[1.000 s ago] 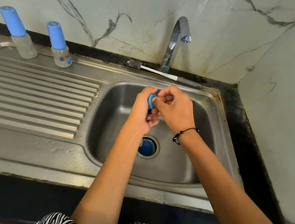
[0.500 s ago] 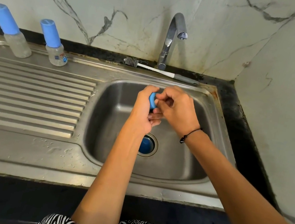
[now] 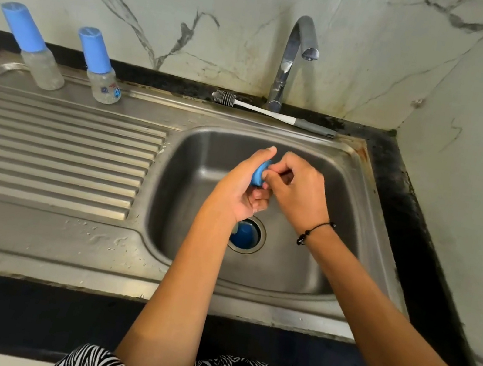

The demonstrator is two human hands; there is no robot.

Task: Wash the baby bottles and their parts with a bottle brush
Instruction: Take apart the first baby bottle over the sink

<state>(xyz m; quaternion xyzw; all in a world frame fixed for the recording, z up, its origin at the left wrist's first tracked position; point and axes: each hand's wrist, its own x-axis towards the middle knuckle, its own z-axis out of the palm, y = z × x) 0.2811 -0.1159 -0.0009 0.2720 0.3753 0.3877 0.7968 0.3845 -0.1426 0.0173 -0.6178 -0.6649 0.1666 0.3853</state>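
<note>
Over the steel sink basin (image 3: 309, 267), my left hand (image 3: 242, 189) grips a small blue bottle part (image 3: 258, 174). My right hand (image 3: 296, 192) pinches that same part from the right; its fingers hide most of it. Another blue part (image 3: 243, 236) lies in the drain below my hands. Two capped baby bottles stand at the back of the drainboard: one at the far left (image 3: 32, 49) and one beside it (image 3: 101, 70). The bottle brush (image 3: 265, 111) lies on the sink's back ledge, apart from both hands.
The tap (image 3: 292, 60) arches over the basin's back edge and no water runs. The ribbed drainboard (image 3: 47, 150) stretches left of the basin. A marble wall closes in at the back and right, with a dark counter strip (image 3: 414, 211) along the sink.
Both hands stay together over the basin on the blue part, shifting only slightly. The camera has tilted a little, nothing else moved.
</note>
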